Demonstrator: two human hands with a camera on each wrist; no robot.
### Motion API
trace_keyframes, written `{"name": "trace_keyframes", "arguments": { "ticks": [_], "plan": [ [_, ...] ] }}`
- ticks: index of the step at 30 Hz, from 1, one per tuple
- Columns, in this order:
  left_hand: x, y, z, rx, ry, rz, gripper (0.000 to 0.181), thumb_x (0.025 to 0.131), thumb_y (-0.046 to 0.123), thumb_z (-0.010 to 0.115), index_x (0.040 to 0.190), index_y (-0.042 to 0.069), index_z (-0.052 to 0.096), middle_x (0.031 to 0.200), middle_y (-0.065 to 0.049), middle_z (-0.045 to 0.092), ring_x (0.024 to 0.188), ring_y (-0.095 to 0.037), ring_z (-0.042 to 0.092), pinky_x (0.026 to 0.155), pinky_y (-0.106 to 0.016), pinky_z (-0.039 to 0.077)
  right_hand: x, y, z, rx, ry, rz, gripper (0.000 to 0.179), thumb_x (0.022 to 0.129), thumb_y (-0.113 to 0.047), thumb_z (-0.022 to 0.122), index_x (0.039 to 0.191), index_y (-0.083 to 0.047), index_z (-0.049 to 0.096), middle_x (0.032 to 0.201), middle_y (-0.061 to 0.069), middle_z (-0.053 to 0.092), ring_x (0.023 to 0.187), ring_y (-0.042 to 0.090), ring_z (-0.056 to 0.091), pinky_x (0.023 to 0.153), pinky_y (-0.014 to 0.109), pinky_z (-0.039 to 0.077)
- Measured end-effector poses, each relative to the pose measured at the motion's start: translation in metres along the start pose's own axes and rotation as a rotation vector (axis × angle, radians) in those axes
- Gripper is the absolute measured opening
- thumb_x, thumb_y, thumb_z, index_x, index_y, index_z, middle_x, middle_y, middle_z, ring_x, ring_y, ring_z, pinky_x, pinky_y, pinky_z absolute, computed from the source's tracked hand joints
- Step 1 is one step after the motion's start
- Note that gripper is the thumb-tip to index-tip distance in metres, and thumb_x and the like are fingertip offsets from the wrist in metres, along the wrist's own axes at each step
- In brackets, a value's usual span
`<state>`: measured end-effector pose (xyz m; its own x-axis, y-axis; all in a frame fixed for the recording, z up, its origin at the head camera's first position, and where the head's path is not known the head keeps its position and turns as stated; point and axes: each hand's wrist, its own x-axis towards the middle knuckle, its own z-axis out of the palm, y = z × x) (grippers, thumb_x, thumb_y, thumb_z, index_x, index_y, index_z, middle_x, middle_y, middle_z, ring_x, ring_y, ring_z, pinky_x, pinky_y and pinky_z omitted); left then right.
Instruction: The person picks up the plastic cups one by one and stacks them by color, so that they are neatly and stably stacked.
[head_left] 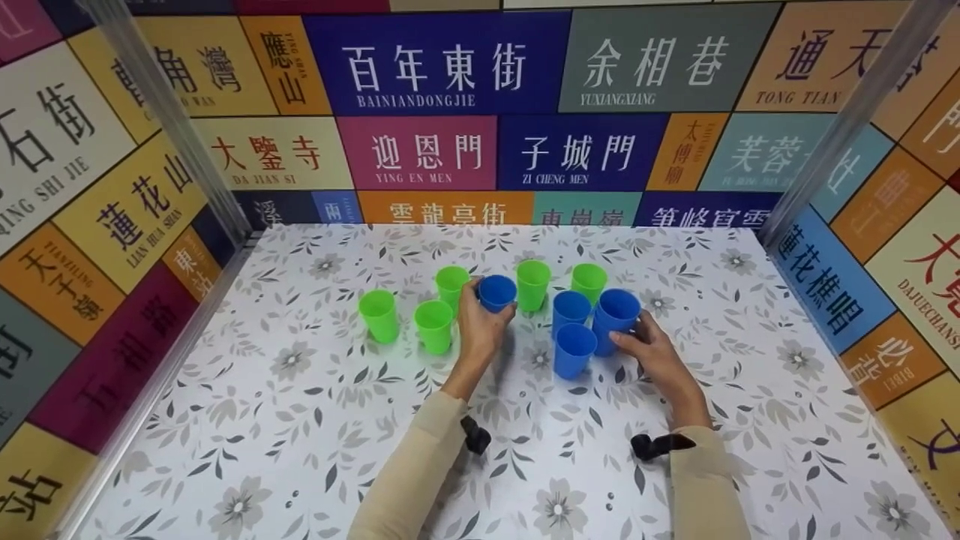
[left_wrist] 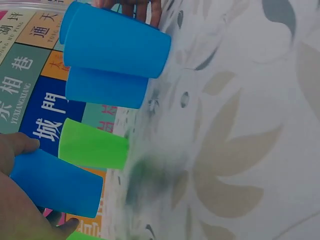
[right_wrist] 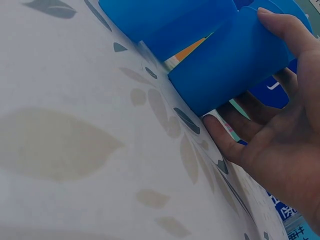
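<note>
My left hand (head_left: 480, 322) grips a blue cup (head_left: 497, 294) among the green cups. In the left wrist view, wall panels show beyond the base of this blue cup (left_wrist: 60, 182), and the thumb and fingers lie round it. On the right, my right hand (head_left: 656, 349) holds another blue cup (head_left: 613, 319), its thumb on the near side. The right wrist view shows that blue cup (right_wrist: 232, 62) with its base at the tablecloth and the fingers behind it. Close beside it stand a front blue cup (head_left: 575, 352) and a rear blue cup (head_left: 570, 307), partly covered.
Upright green cups stand left of my left hand: an outer one (head_left: 379, 319), a near one (head_left: 434, 330) and a rear one (head_left: 451, 283). Two more, a middle green cup (head_left: 533, 286) and a right green cup (head_left: 589, 279), stand behind the blue ones. Lettered wall panels (head_left: 420, 154) border the flowered tablecloth (head_left: 300, 450).
</note>
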<state>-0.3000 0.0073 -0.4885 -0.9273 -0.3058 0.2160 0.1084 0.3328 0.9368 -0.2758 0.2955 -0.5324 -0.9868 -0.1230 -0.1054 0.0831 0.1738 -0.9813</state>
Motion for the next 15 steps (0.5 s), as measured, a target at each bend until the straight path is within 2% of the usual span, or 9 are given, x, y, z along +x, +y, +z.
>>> {"name": "trace_keyframes", "arguments": {
  "ticks": [9,15],
  "plan": [
    [0.002,0.029,-0.001,0.005,-0.060,0.023,0.069,0.077,0.013,0.081,0.137,0.003,0.049,0.134,-0.020,0.056,0.125,-0.033,0.057,0.105,-0.045,0.051,0.000,-0.003,0.000,-0.025,0.007,0.008,0.088,0.095,-0.037,0.068,0.162,-0.021,0.013,0.165,0.021,0.024,0.152,0.040,0.025,0.126,0.056,0.018],
    [0.001,0.049,0.002,0.031,-0.119,0.060,0.070,0.077,0.016,0.081,0.138,0.004,0.049,0.135,-0.019,0.056,0.123,-0.032,0.058,0.101,-0.044,0.053,0.000,-0.002,0.000,-0.018,-0.004,-0.015,0.085,0.097,-0.033,0.067,0.162,-0.018,0.014,0.163,0.022,0.027,0.151,0.039,0.028,0.125,0.054,0.022]
  ]
}}
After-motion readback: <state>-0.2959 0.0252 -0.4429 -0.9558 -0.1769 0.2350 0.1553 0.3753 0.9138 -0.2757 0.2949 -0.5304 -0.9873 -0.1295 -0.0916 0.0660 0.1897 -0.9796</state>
